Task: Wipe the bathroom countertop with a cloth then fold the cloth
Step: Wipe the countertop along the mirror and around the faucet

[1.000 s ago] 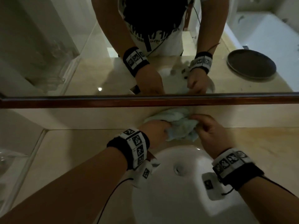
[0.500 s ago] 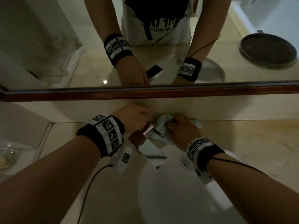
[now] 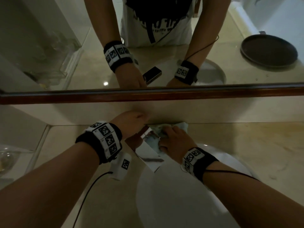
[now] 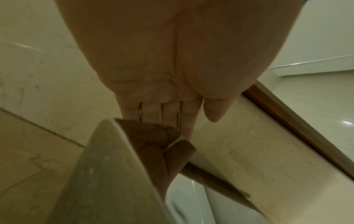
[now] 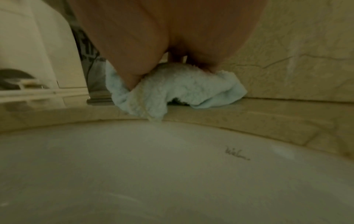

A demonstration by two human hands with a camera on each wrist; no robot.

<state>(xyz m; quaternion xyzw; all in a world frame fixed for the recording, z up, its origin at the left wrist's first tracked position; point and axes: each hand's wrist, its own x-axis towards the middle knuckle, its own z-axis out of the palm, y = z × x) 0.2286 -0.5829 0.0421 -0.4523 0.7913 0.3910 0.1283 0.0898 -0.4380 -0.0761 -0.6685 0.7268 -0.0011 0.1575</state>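
1. Beige marble surface (image 3: pixel 246 145) holds a white sink basin (image 5: pixel 172 174), nothing visibly inside.
2. Right hand (image 3: pixel 174 140) bunches the pale blue cloth (image 5: pixel 178 87) behind the basin's rim.
3. Left hand (image 3: pixel 130 122) rests straight-fingered on the chrome faucet (image 3: pixel 148 145).

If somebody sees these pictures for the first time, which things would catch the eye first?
Probably the light blue cloth, bunched under the right hand on the countertop strip behind the white sink. Next, the shiny chrome faucet, which the left hand reaches over, and the wide mirror above.
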